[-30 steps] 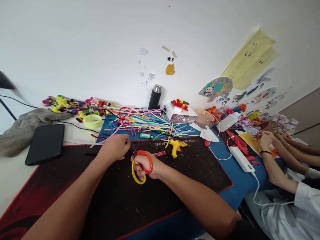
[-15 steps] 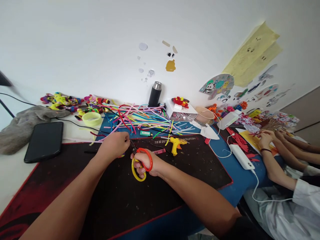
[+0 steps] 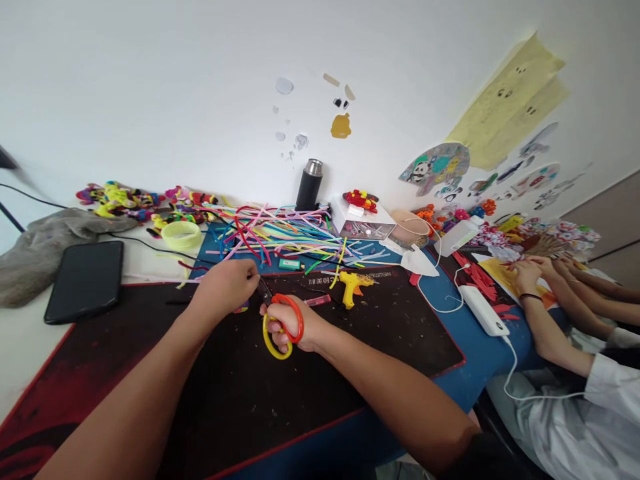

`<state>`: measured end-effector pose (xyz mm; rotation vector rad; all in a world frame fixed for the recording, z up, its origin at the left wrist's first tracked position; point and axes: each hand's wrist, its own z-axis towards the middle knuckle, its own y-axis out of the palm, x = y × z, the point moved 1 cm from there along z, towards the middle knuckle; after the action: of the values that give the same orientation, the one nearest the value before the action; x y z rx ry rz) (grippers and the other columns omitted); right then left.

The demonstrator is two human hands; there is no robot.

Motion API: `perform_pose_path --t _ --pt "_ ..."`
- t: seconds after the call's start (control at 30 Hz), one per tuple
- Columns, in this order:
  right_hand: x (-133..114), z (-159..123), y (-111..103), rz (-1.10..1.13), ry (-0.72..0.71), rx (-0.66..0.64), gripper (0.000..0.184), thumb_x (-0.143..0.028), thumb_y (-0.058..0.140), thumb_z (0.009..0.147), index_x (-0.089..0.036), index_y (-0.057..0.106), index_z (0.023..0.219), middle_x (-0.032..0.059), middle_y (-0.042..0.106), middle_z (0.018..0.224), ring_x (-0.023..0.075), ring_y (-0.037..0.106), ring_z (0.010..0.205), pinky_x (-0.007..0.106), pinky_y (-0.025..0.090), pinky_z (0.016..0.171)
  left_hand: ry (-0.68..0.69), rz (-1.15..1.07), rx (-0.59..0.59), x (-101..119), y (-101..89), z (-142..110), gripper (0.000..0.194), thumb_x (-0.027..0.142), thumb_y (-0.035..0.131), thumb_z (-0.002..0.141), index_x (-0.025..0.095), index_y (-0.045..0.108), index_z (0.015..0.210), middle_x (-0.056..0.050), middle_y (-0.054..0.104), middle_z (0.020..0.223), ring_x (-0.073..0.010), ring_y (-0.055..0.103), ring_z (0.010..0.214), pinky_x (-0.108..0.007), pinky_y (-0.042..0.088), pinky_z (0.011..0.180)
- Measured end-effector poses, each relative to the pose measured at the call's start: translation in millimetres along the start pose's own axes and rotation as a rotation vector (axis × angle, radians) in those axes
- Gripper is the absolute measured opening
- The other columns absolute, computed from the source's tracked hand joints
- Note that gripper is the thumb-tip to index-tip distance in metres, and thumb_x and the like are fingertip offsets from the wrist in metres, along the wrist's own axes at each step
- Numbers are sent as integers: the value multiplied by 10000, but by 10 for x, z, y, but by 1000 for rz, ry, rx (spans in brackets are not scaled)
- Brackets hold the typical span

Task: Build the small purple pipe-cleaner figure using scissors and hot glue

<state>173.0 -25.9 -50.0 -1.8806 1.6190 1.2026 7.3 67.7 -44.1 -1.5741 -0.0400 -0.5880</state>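
Above a dark mat (image 3: 320,400), the right hand (image 3: 293,323) grips scissors (image 3: 280,298), blades near the curled left hand (image 3: 227,287); whether that pinches anything, I cannot tell. Beyond, pipe cleaners (image 3: 290,233) litter the blue worktop (image 3: 480,353) below a white wall (image 3: 190,100).

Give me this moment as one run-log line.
left hand: closed, any item hidden | right hand: holding scissors near left hand | glue gun: on mat | pipe cleaners: mostly beyond mat
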Motion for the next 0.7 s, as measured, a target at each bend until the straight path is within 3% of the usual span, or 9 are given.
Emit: perform_pose_path --t 0.27,0.57,0.7 --pt "68 -30 -139 197 -147 -46 294 -344 647 819 -245 551 1078 -137 457 609 75 302 394 218 347 461 -137 -99 157 -246 -223 20 462 525 462 1050 245 816 1149 -104 878 1058 -308 771 924 -345 459 719" --pt "218 10 -139 282 -315 -71 331 -404 719 849 -236 599 1108 -132 524 604 90 372 381 236 382 415 -101 -49 151 -444 -76 64 420 486 503 992 248 848 1006 -128 866 980 -343 750 871 -385 460 695" --pt "188 2 -120 292 -301 -47 347 -414 730 861 -228 616 1131 -133 528 595 92 382 380 237 389 413 -39 -19 173 -471 -104 62 369 466 561 960 237 847 1006 -160 846 1026 -377 755 974 -432 530 832"
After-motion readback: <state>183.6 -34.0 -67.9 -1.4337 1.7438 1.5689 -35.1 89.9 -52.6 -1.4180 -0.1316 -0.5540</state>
